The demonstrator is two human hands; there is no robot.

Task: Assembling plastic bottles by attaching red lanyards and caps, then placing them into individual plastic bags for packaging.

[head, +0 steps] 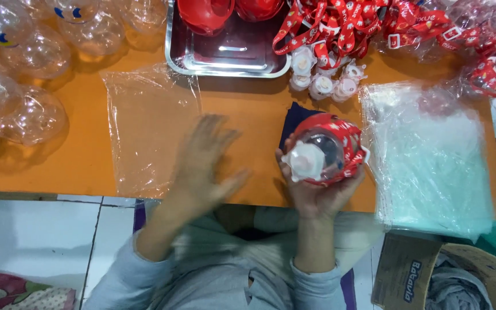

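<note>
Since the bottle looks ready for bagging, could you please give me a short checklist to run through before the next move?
1. Bottle firmly held in right hand: ok.
2. White cap on the bottle: ok; whether tight, cannot tell.
3. Left hand free, above the flat clear bag: ok, though blurred.
4. Bag mouth open: cannot tell.
5. Spare bags stacked at the right: ok.
6. Spare caps lying near the metal tray: ok.

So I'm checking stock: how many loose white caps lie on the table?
5, clustered below the red straps by the metal tray: top left, lower left, centre, right, upper right. More may hide under the straps.
</note>
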